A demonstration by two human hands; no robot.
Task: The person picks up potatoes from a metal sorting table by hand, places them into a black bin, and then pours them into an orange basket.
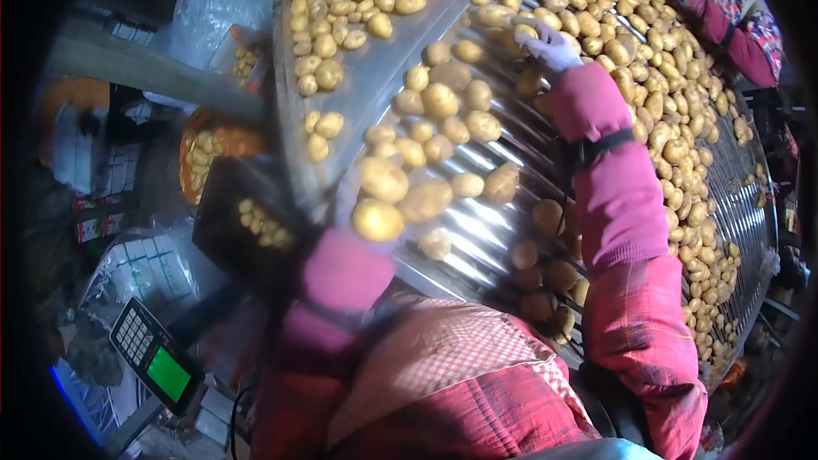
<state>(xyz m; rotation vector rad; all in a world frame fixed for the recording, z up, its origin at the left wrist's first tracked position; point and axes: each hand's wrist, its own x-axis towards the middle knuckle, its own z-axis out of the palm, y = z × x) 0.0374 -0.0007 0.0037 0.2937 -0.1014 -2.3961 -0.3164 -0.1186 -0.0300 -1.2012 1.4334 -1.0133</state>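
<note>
Pale glove covers the right hand (550, 47), which reaches far over the roller table (503, 149); its fingers curl narrowly around one potato (521, 34) in the far middle of the scene. The left hand (362, 204) is near, blurred, and I cannot tell if it is wide or closed; a large potato (377, 220) lies just at it. Around both hands many potatoes (665, 102) lie on the metal rollers. On the left, a black chute (247, 217) carries small potatoes. Near left stands a scale display (156, 364) with green screen. Far right, another person's sleeve (733, 21) shows.
</note>
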